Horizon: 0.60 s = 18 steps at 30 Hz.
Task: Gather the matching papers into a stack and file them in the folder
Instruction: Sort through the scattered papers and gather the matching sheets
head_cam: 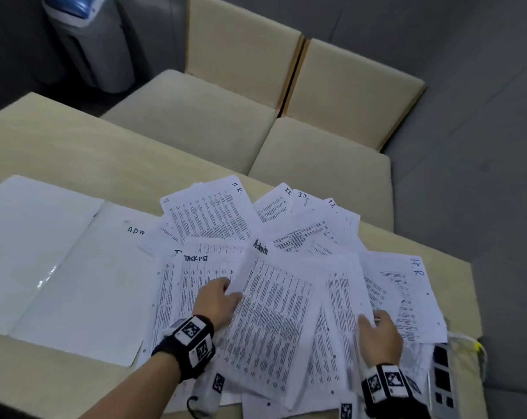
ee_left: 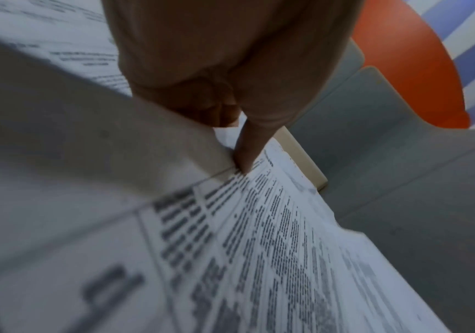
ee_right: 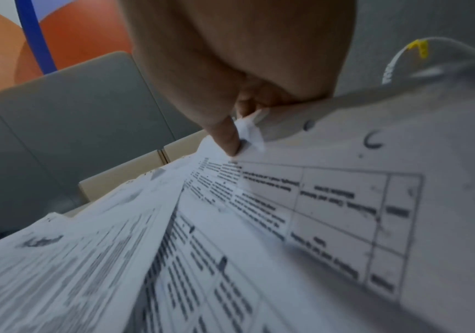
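Near the surface's (head_cam: 74,146) front edge, both hands pinch one printed sheet (head_cam: 274,322): left hand (head_cam: 216,297) its left edge, right hand (head_cam: 380,331) its right; open folder (head_cam: 59,267) lies left.

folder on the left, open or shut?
Open. The folder lies flat on the table, both leaves spread, centre crease showing, "ADM" handwritten on the right leaf. Loose papers overlap its right edge.
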Tool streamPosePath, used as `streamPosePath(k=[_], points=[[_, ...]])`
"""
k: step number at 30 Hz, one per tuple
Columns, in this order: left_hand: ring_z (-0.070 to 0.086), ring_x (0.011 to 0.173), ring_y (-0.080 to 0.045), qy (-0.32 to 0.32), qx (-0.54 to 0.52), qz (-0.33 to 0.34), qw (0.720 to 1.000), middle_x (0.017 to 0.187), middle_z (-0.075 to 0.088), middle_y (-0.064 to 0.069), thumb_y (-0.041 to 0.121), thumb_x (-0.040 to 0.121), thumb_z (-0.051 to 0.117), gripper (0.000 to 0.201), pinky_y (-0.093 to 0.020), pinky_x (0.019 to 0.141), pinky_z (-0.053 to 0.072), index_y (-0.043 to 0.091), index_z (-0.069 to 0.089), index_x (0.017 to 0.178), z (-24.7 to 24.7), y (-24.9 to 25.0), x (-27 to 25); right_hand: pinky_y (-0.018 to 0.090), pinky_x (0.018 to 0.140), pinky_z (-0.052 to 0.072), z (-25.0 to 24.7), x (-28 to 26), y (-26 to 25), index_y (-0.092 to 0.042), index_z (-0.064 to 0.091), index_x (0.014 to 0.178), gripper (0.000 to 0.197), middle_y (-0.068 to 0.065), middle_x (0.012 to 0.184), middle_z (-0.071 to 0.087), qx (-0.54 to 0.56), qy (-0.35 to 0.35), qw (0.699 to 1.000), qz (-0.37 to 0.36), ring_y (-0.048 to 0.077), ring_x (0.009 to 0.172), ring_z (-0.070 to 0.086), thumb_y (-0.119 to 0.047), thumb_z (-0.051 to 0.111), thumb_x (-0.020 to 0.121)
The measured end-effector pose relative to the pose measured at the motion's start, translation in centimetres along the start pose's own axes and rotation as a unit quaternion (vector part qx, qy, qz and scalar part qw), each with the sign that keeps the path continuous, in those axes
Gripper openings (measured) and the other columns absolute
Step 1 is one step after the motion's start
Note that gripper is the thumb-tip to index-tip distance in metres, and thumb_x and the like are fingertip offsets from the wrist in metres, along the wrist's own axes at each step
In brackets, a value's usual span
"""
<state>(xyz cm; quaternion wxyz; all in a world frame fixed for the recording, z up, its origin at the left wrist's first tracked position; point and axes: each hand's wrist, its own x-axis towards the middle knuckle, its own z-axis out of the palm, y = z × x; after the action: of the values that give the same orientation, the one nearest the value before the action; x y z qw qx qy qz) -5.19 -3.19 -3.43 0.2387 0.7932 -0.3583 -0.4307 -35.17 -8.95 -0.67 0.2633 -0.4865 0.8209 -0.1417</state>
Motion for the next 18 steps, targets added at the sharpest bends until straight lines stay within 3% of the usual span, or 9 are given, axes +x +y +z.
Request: streamPosePath(k=[2,4,7,10,13,16,18], points=[[0.067,0.068,-0.022,0.037,-0.076,0.015,0.996,0.083,0.07,-0.004,0.021,0.092,0.063,0.014,-0.026,0.052,0.048,0.007,0.065,0.092,-2.5,-0.2,0.3,0.039,0.082,0.046,-0.7,-0.3,-0.2,-0.007,0.058,0.115,0.026,0.019,0.117,0.065,0.009,0.058,0.998,-0.035,0.035,0.1,0.062,-0.019,0.062,0.092],[0.07,0.072,-0.028,0.091,-0.142,0.027,0.985,0.084,0.072,-0.008,0.018,0.092,0.063,0.011,-0.03,0.054,0.05,0.007,0.066,0.092,-5.8,-1.1,0.5,0.039,0.083,0.047,-1.0,-1.0,-0.3,-0.006,0.059,0.115,0.03,0.017,0.116,0.063,0.001,0.074,0.995,-0.061,0.032,0.098,0.061,-0.022,0.066,0.09],[0.07,0.07,-0.035,0.161,-0.219,0.011,0.962,0.086,0.073,-0.021,0.017,0.091,0.065,0.014,-0.039,0.061,0.055,0.003,0.066,0.093,-10.8,-2.7,0.7,0.032,0.078,0.045,-0.2,-2.6,-0.5,-0.01,0.061,0.106,0.029,0.013,0.109,0.067,-0.001,-0.036,0.998,-0.059,0.025,0.09,0.06,-0.033,0.068,0.089],[0.064,0.063,-0.026,0.202,-0.251,0.003,0.947,0.09,0.071,-0.023,0.017,0.09,0.067,0.018,-0.029,0.058,0.051,0.002,0.067,0.099,-14.0,-3.8,0.8,0.032,0.084,0.046,2.0,-4.1,-0.2,-0.008,0.055,0.117,0.054,0.012,0.116,0.062,-0.033,-0.155,0.987,0.004,0.025,0.1,0.059,-0.046,0.072,0.083],[0.063,0.062,-0.023,0.203,-0.285,-0.003,0.937,0.093,0.07,-0.021,0.016,0.09,0.067,0.017,-0.027,0.058,0.05,0.003,0.068,0.101,-15.4,-4.5,0.5,0.035,0.087,0.048,3.6,-4.6,0.2,-0.008,0.049,0.125,0.072,0.012,0.12,0.056,-0.069,-0.146,0.986,0.034,0.027,0.105,0.058,-0.048,0.079,0.074],[0.065,0.068,-0.029,0.18,-0.303,-0.003,0.936,0.094,0.071,-0.023,0.016,0.091,0.065,0.018,-0.037,0.063,0.057,0.003,0.067,0.103,-15.4,-5.2,-0.1,0.03,0.076,0.045,3.6,-4.8,0.0,-0.01,0.048,0.113,0.055,0.005,0.102,0.057,-0.095,-0.161,0.981,0.049,0.022,0.089,0.058,-0.037,0.08,0.077],[0.067,0.072,-0.033,0.165,-0.318,-0.006,0.934,0.093,0.071,-0.025,0.015,0.091,0.065,0.017,-0.047,0.069,0.058,0.002,0.067,0.103,-15.0,-5.6,-0.4,0.03,0.075,0.048,3.6,-4.8,0.2,-0.011,0.053,0.093,0.032,0.002,0.085,0.057,-0.094,-0.182,0.978,0.045,0.017,0.076,0.056,-0.025,0.078,0.079]])
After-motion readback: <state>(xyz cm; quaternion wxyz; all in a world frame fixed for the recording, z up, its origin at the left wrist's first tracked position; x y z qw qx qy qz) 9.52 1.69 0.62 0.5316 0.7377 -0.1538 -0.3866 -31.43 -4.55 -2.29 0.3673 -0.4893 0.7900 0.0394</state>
